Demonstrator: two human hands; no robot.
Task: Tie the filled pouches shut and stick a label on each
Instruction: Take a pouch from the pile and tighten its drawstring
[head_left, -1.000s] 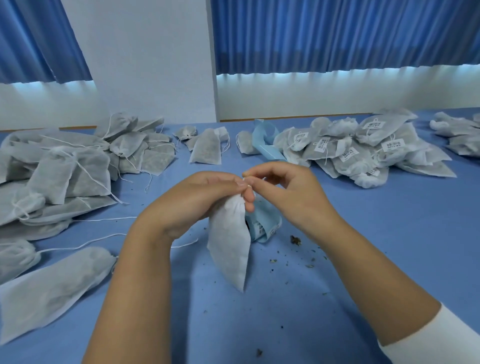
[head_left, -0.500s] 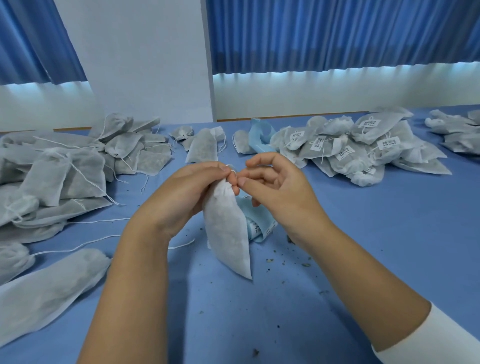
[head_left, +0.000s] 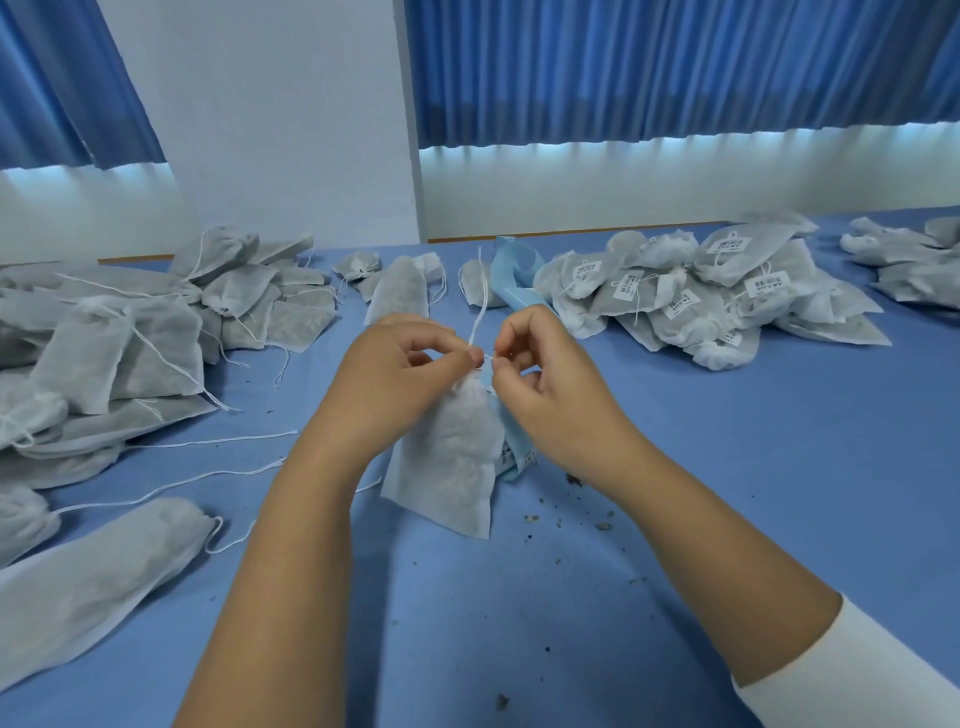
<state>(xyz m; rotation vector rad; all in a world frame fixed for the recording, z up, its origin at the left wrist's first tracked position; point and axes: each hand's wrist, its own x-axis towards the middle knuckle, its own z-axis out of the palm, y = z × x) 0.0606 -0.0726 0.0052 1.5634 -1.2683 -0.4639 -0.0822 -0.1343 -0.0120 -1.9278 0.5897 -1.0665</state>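
I pinch the string with both hands, left hand and right hand, right at the neck of the pouch. The pouch hangs over the near middle of the table, long way up and down, neck on top. If my pinch slips, the knot could go loose and bits could spill.

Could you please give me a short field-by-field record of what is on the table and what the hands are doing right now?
surface: blue table
left hand: pinches the white drawstring, which runs upward
right hand: pinches the string's other end at the pouch neck
held pouch: filled, neck gathered, no label visible
label strip: light blue, behind the held pouch
left pile: pouches without visible labels
right pile: tied pouches with barcode labels
debris: dark crumbs near the right forearm
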